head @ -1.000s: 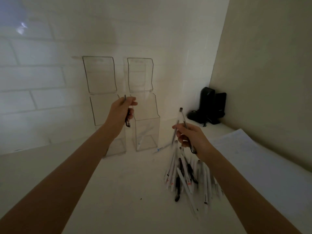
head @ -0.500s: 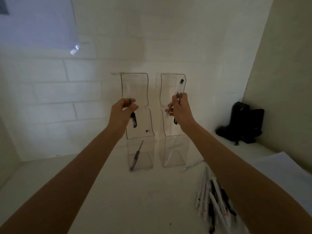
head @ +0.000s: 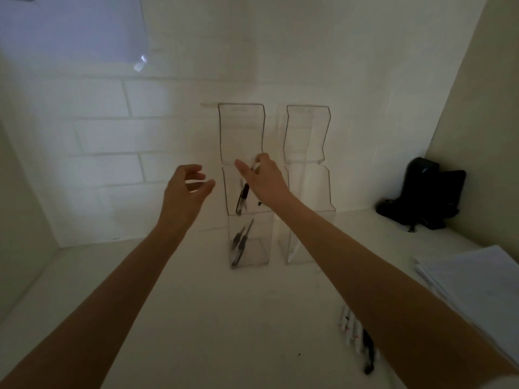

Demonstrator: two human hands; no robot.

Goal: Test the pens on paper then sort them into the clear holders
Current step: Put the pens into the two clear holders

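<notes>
Two tall clear holders stand against the wall, the left holder [head: 241, 130] and the right holder [head: 306, 130]. My right hand [head: 265, 182] is at the left holder's upper opening and pinches a clear pen with a dark clip [head: 243, 196] that hangs down inside it. My left hand [head: 186, 189] hovers just left of that holder, fingers loosely curled, holding nothing. Dark-gripped pens [head: 240, 245] lean in the left holder's bottom. A white pen [head: 294, 248] leans in the right holder. More loose pens [head: 355, 334] lie at the lower right, partly hidden by my right forearm.
A stack of white paper [head: 477, 276] lies on the counter at the right. A black device [head: 427, 192] sits in the back right corner. A side wall closes the counter on the left and another on the right.
My left hand has let go of its pen and opened; another pen now lies in the left holder's bottom. My right hand moved from the right holder to the left one.
</notes>
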